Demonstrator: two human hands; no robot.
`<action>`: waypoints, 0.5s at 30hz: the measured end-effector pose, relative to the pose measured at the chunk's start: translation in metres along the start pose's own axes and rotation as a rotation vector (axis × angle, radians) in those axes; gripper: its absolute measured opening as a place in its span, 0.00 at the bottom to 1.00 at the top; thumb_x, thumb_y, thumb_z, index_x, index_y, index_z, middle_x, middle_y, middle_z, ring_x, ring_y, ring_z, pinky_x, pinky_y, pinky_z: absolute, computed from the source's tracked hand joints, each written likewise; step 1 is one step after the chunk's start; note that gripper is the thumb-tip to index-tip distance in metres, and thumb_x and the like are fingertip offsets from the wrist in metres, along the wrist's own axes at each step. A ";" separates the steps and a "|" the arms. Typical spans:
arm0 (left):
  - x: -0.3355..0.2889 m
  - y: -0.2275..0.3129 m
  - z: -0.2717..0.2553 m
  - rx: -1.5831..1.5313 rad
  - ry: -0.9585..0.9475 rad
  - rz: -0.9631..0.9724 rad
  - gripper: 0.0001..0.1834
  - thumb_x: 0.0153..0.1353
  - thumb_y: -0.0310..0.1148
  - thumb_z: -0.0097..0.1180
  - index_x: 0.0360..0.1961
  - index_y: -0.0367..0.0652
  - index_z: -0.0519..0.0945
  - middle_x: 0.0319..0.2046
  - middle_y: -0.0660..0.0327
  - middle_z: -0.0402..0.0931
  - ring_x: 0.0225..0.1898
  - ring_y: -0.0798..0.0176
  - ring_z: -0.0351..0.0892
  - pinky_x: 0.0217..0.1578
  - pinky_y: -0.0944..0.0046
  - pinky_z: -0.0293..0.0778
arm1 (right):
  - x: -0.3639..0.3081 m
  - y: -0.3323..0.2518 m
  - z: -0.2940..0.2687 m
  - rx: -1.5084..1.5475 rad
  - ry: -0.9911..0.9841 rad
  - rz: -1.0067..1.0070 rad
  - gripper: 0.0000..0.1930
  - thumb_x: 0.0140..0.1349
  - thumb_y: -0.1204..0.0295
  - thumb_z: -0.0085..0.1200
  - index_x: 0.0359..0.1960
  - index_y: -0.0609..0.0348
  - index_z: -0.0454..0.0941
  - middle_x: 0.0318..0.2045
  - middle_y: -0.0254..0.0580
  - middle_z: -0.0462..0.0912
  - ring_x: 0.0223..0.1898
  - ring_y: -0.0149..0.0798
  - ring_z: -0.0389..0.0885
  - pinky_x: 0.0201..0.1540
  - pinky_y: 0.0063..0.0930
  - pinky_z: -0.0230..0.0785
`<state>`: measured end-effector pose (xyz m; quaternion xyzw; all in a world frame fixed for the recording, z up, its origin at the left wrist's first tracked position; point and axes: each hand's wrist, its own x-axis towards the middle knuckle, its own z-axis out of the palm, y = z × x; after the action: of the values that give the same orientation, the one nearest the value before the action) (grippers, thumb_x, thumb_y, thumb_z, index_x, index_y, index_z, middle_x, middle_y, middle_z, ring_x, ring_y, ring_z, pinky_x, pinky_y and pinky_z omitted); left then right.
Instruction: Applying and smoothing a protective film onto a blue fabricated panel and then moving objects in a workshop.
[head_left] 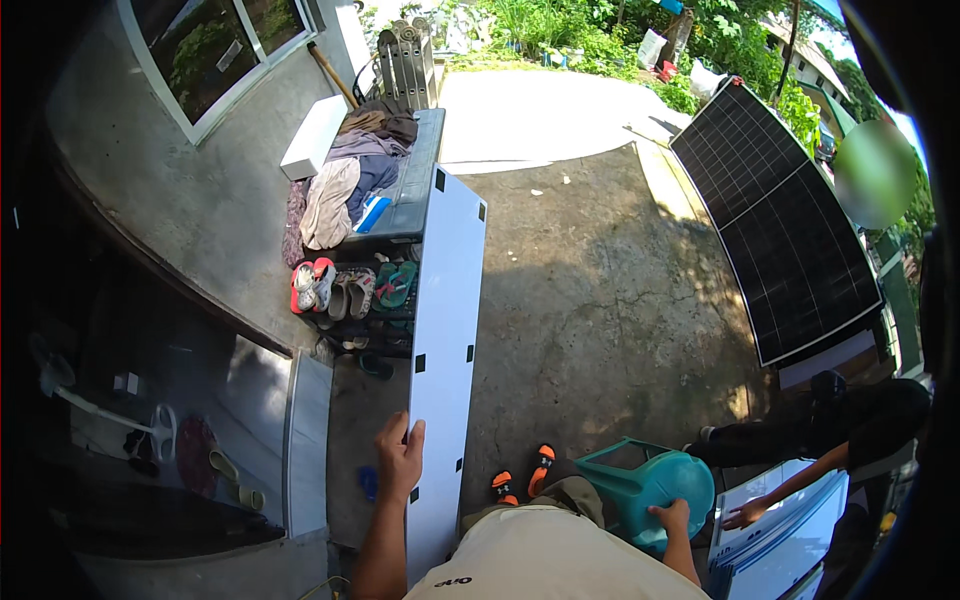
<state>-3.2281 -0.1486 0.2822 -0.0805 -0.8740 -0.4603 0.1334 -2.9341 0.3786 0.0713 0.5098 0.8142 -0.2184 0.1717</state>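
My left hand [399,460] is closed on the left edge of a long white panel [447,290] with small black patches along its sides. The panel slants away from me, its far end beside the bench. On my right, a teal plastic stool [655,482] is tipped over, its legs pointing left. My right hand [673,518] grips the stool at its round seat; the fingertips are partly hidden there. Close by, a co-worker's hand [746,514] reaches to a stack of white panels [785,540].
A grey bench [425,165] holds piled clothes [335,200] and a white box [313,138], with a shoe rack [350,290] below. Large dark solar panels [770,220] lean at the right. Concrete ground [590,300] lies ahead, and a doorway step [308,440] is at left.
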 end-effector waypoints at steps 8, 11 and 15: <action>0.191 -0.024 0.099 -0.013 -0.047 0.015 0.12 0.69 0.25 0.56 0.51 0.32 0.81 0.31 0.50 0.77 0.29 0.52 0.77 0.31 0.56 0.71 | 0.146 -0.138 -0.019 0.076 -0.013 0.069 0.39 0.40 0.55 0.84 0.49 0.73 0.82 0.51 0.63 0.85 0.53 0.60 0.84 0.54 0.49 0.78; 0.267 -0.021 0.126 0.030 -0.005 0.062 0.12 0.69 0.25 0.56 0.52 0.32 0.81 0.32 0.49 0.78 0.31 0.50 0.79 0.35 0.56 0.73 | 0.213 -0.200 -0.035 0.128 -0.007 0.056 0.39 0.41 0.54 0.84 0.48 0.73 0.83 0.49 0.63 0.85 0.52 0.60 0.85 0.54 0.48 0.78; 0.351 -0.019 0.160 0.044 -0.031 -0.034 0.11 0.70 0.25 0.56 0.50 0.31 0.81 0.33 0.49 0.79 0.34 0.49 0.81 0.39 0.57 0.75 | 0.290 -0.285 -0.067 0.075 -0.054 0.055 0.41 0.39 0.50 0.83 0.47 0.72 0.83 0.49 0.64 0.86 0.53 0.60 0.84 0.55 0.49 0.77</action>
<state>-3.5927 -0.0208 0.2893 -0.0696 -0.8872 -0.4417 0.1139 -3.3183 0.5233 0.0335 0.5320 0.7862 -0.2578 0.1802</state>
